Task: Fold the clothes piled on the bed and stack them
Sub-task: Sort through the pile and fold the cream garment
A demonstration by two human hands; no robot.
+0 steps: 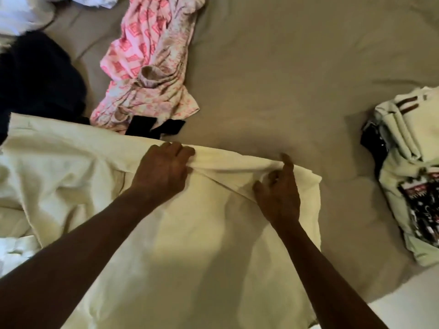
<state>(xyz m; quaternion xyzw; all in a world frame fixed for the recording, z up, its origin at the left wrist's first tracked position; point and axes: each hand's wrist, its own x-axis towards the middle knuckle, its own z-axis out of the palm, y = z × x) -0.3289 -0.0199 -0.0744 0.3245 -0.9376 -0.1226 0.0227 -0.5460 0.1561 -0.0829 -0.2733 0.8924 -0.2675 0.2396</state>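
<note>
At six o'clock a pale cream garment (202,233) lies spread, its far edge gripped by the left hand (164,169) and right hand (278,198). At three sits a stack of folded printed clothes (408,162); at eleven, a pink patterned garment (147,67) and dark navy garment (35,79) look unfolded.

The person's left hand (164,169) and right hand (278,195) are bare, and behind the fingers both wrists and long, slender forearms (78,255) run uncovered back to the view's lower edge.

Left hand (164,169) and right hand (278,193) palm-down, fingers curled, bare forearms outstretched.
</note>
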